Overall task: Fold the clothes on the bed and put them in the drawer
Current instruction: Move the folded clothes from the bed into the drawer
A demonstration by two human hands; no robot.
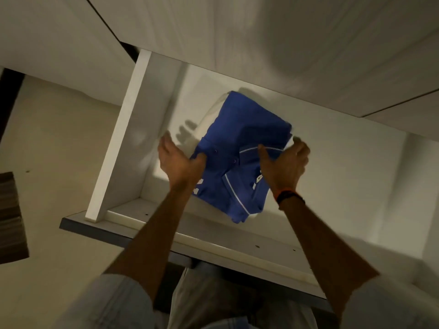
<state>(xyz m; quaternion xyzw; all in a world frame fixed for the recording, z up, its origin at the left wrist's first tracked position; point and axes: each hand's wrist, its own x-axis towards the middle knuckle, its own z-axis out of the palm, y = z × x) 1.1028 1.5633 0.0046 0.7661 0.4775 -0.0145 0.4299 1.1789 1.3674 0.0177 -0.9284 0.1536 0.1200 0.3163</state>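
Nearest the camera are pale sleeves pushed up above the elbows and both bare forearms, which reach forward over the front panel of an open white drawer. The right wrist carries a dark band with an orange edge.

The left hand holds the left edge of a folded blue shirt: the thumb lies curled against the blue cloth, while the fingers are stretched out beside and under the bundle, so how far they wrap it cannot be told. The right hand grips the right edge, thumb on top of the cloth next to a thin white stripe, fingers curled round the side and partly hidden beneath. Between the two hands the shirt sits inside the drawer, its collar and buttons facing up. A white folded garment lies under it and shows at the far left; whether the stack rests on the drawer floor or hangs just above it is unclear.

Beyond the drawer rises the white cabinet front. Pale floor spreads to the left.
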